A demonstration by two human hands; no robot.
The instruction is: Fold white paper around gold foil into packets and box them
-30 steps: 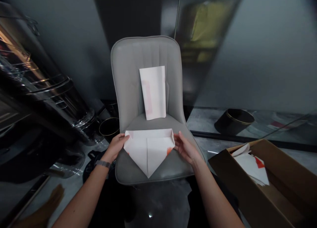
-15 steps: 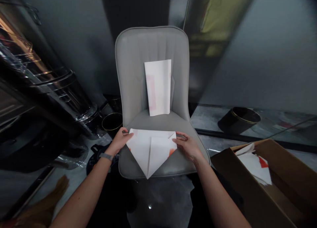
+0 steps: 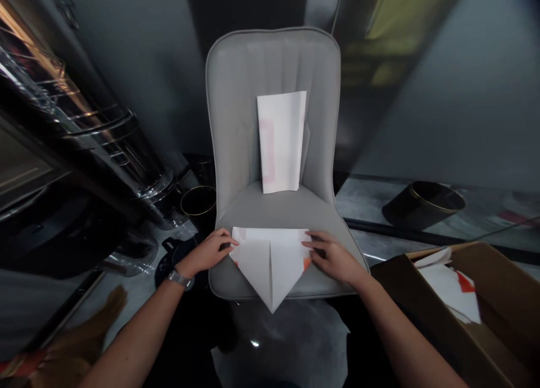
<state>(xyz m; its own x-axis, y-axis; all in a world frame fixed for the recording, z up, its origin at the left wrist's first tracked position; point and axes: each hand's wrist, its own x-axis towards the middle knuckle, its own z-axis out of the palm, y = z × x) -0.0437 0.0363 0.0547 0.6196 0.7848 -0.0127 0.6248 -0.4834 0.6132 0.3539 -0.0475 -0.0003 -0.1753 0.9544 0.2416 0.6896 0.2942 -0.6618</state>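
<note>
A folded white paper point(image 3: 270, 264) lies on the seat of a grey chair point(image 3: 274, 59), its point hanging over the front edge. My left hand point(image 3: 211, 251) touches the paper's left corner, fingers close together. On the right corner rests my right hand point(image 3: 331, 256), its fingers spread over the edge. Two flaps meet at a seam down the paper's middle, and orange marks show near both side corners. Another folded white sheet point(image 3: 282, 143) with a faint pink print leans upright against the backrest.
An open cardboard box point(image 3: 439, 332) with folded white paper point(image 3: 449, 289) in it stands at the right. Black bins with gold rims point(image 3: 198, 201) are beside the chair, one seemingly reflected at right. Shiny wrapped cylinders point(image 3: 122, 146) stand at the left.
The right flap now lies flat, with its upper corner no longer turned down. My right hand's fingers have spread on the paper. The view has shifted slightly.
</note>
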